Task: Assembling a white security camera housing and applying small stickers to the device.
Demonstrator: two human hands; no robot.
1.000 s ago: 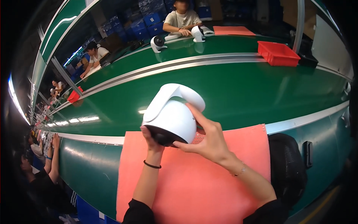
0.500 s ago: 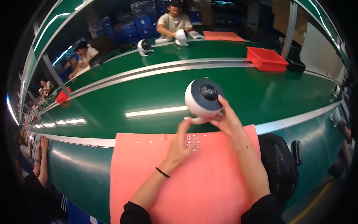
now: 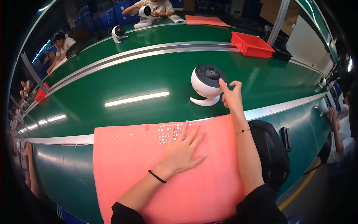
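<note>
A round white camera [image 3: 203,89] with a black front and a dark lens stands on its curved white foot on the green conveyor belt. My right hand [image 3: 232,98] is at its right side, a fingertip touching the edge of the black front and the other fingers apart, not wrapped round it. My left hand [image 3: 181,150] lies flat with spread fingers on a pink mat [image 3: 126,175]. Beside its fingertips, small shiny round pieces [image 3: 164,133] sit in rows near the mat's far edge.
A black bag-like object [image 3: 266,156] lies right of the mat, with a small black holder [image 3: 285,139] beyond. Across the belt are a red bin [image 3: 251,45], a second white camera [image 3: 118,34] and a person handling another camera [image 3: 144,13]. Other people work at both sides.
The camera, held tilted before, now stands on the belt. My right hand has loosened from it. My left hand has come away from its foot and down flat onto the mat.
</note>
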